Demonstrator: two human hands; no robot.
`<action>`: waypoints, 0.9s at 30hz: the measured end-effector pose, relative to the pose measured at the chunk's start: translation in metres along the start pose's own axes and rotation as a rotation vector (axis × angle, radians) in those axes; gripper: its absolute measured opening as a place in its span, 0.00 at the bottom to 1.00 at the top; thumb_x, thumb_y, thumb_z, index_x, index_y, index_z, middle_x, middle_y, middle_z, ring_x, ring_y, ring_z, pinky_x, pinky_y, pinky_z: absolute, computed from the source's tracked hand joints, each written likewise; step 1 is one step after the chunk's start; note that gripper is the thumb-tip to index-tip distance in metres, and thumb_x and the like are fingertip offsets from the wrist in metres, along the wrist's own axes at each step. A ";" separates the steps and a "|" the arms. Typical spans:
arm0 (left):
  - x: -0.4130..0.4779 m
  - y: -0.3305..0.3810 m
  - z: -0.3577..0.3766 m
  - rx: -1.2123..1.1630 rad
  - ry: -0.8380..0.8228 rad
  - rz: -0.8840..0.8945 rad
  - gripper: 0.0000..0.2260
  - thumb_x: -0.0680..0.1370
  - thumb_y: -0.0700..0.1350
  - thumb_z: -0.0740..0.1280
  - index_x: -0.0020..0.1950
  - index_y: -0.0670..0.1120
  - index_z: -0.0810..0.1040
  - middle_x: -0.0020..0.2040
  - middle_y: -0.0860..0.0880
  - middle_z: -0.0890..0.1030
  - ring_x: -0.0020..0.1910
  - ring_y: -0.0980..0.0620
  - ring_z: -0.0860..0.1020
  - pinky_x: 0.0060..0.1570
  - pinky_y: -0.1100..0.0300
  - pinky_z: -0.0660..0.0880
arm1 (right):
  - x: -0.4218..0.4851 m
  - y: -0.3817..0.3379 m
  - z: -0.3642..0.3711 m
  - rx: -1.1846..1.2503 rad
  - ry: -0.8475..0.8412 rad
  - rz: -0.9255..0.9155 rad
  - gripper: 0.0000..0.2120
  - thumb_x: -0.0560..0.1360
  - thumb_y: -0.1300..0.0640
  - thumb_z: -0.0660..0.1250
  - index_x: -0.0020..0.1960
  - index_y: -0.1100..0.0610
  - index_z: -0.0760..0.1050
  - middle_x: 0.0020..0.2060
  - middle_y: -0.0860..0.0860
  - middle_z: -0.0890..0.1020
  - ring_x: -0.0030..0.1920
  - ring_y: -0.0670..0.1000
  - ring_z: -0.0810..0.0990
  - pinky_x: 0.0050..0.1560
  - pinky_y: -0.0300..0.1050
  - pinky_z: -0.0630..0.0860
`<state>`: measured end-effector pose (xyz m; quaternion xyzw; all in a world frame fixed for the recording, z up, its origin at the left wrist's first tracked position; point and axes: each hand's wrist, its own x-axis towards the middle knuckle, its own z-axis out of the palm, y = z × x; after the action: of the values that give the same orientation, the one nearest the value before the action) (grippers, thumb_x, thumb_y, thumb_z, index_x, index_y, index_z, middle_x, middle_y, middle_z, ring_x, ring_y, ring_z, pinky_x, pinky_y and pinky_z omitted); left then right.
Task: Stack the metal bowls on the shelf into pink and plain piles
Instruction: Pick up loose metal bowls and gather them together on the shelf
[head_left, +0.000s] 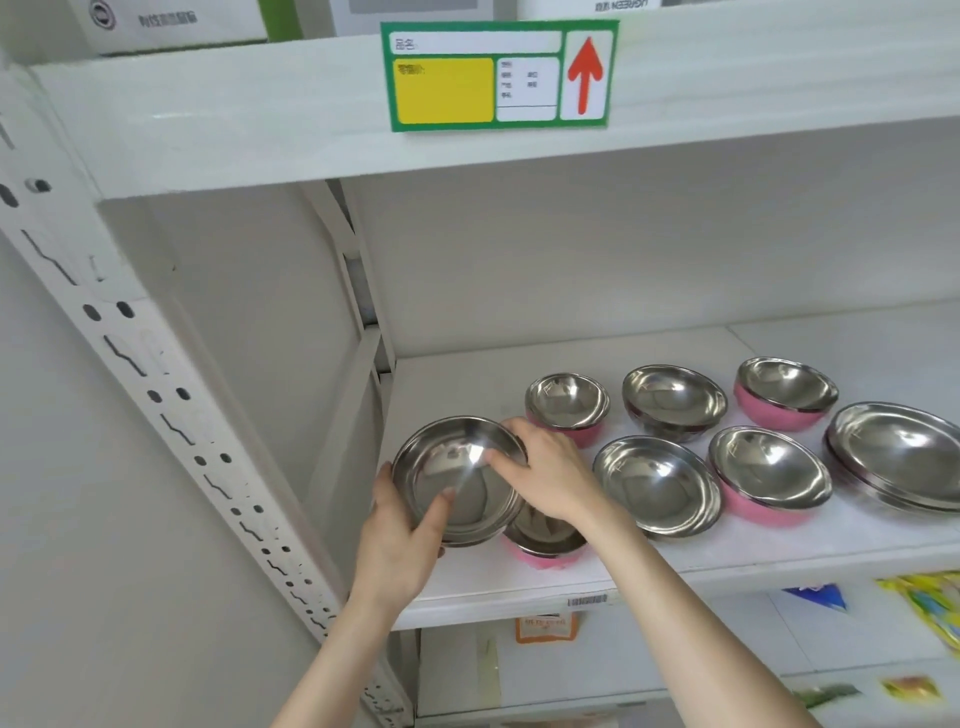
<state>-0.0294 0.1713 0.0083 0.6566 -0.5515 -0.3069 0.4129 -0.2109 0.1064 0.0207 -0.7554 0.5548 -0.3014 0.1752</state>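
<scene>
Both hands hold a plain metal bowl (457, 480), tilted toward me, at the shelf's left end. My left hand (400, 545) grips its near rim, thumb inside. My right hand (545, 473) pinches its right rim. Below it a pink bowl (540, 548) sits near the front edge, partly hidden. More bowls stand on the white shelf (519, 587): pink bowls at the back left (567, 405), the back right (784, 392) and the front right (769, 473); plain bowls at the back (674, 402), the front (655, 483) and the far right (896, 454).
A white perforated upright (156, 374) runs diagonally at the left. The shelf above carries a green and yellow label (498, 75) with a red arrow. Colourful packets (924, 603) lie on the shelf below. A barcode tag (587, 601) sits on the shelf's front lip.
</scene>
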 end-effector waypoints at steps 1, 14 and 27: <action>-0.002 0.006 0.004 -0.007 0.003 0.008 0.32 0.76 0.55 0.66 0.75 0.47 0.56 0.57 0.45 0.79 0.29 0.54 0.81 0.27 0.68 0.73 | -0.002 0.004 -0.006 0.018 0.005 0.011 0.20 0.75 0.41 0.60 0.60 0.52 0.73 0.51 0.51 0.83 0.53 0.56 0.80 0.55 0.52 0.74; -0.049 0.095 0.103 -0.036 0.087 0.071 0.30 0.77 0.56 0.66 0.74 0.48 0.60 0.62 0.50 0.77 0.60 0.47 0.76 0.60 0.49 0.73 | -0.043 0.080 -0.120 0.055 0.075 -0.009 0.19 0.74 0.42 0.60 0.59 0.52 0.74 0.48 0.54 0.84 0.52 0.58 0.80 0.51 0.51 0.75; -0.095 0.180 0.231 -0.067 -0.099 0.212 0.33 0.76 0.56 0.66 0.76 0.48 0.57 0.70 0.48 0.72 0.66 0.46 0.72 0.65 0.46 0.69 | -0.124 0.192 -0.232 0.063 0.240 0.139 0.21 0.75 0.42 0.62 0.62 0.53 0.74 0.57 0.53 0.82 0.58 0.56 0.77 0.53 0.44 0.69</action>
<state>-0.3316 0.2076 0.0538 0.5646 -0.6268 -0.3119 0.4370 -0.5273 0.1773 0.0496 -0.6678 0.6132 -0.3939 0.1515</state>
